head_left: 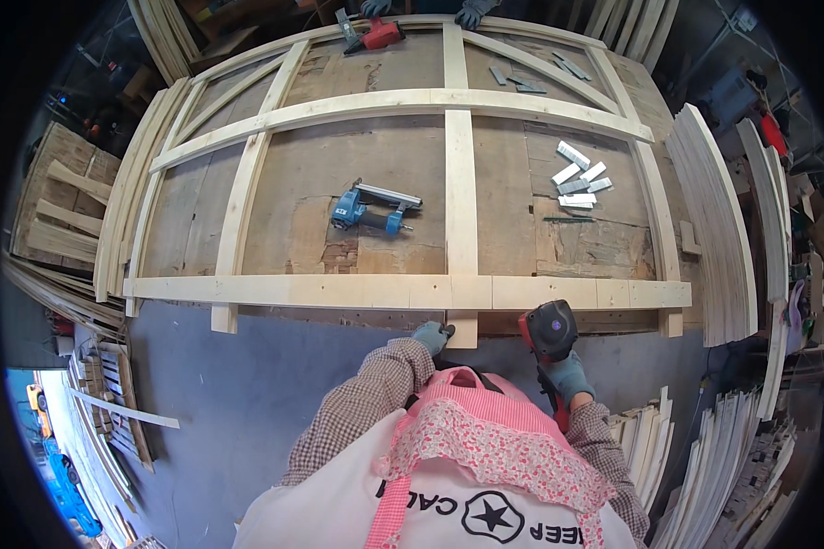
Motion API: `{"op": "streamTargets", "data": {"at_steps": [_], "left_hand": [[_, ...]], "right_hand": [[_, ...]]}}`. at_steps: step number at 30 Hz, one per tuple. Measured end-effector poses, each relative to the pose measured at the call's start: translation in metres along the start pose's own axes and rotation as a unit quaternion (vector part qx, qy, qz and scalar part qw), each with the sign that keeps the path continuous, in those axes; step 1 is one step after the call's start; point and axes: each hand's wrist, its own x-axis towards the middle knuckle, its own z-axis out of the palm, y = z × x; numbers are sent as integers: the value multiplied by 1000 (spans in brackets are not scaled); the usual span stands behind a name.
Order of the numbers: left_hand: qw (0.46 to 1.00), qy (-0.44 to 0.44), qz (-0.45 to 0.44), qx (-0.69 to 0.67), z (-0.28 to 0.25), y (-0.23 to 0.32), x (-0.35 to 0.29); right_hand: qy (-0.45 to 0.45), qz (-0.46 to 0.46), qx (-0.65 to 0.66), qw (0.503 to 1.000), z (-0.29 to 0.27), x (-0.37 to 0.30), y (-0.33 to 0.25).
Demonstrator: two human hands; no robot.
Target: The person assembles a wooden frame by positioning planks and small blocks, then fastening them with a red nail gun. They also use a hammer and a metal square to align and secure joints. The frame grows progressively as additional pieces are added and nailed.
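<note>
A red and black nail gun (551, 331) is in my right hand (568, 377), its head close to the near rail (531, 293) of a pale wooden frame. My gloved left hand (433, 337) is closed at the projecting end of a wooden slat (463, 331), fingers against its left edge; part of the grip is hidden. This slat crosses under the near rail. Within the frame, a blue nail gun (362, 215) lies on the worn board tabletop (325, 165). Several strips of staples or nails (577, 185) are scattered farther right.
At the far edge, another person's gloved hands (473, 13) are beside the frame, near a red nail gun (377, 37). More metal strips (526, 84) lie at the far right. Stacked wooden slats (719, 220) flank the table, with others (137, 183) along the left.
</note>
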Motion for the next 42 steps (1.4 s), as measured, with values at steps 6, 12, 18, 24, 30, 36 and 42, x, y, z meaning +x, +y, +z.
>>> {"op": "streamTargets", "data": {"at_steps": [6, 12, 18, 24, 30, 36, 42], "left_hand": [[998, -5, 25, 55, -16, 8, -11], [955, 103, 189, 202, -85, 44, -65], [910, 151, 135, 362, -122, 20, -30], [905, 77, 37, 416, -118, 23, 4], [898, 112, 52, 423, -116, 23, 5], [896, 120, 60, 423, -107, 13, 15], [904, 101, 57, 412, -110, 11, 14]], "right_hand": [[-7, 17, -77, 997, 6, -5, -7], [58, -76, -110, 989, 19, 13, 23], [2, 28, -62, 998, 9, 1, -3], [15, 41, 29, 999, 9, -3, 0], [46, -25, 85, 995, 18, 9, 50], [59, -5, 185, 981, 19, -6, 73], [-122, 8, 244, 962, -20, -47, 37]]}}
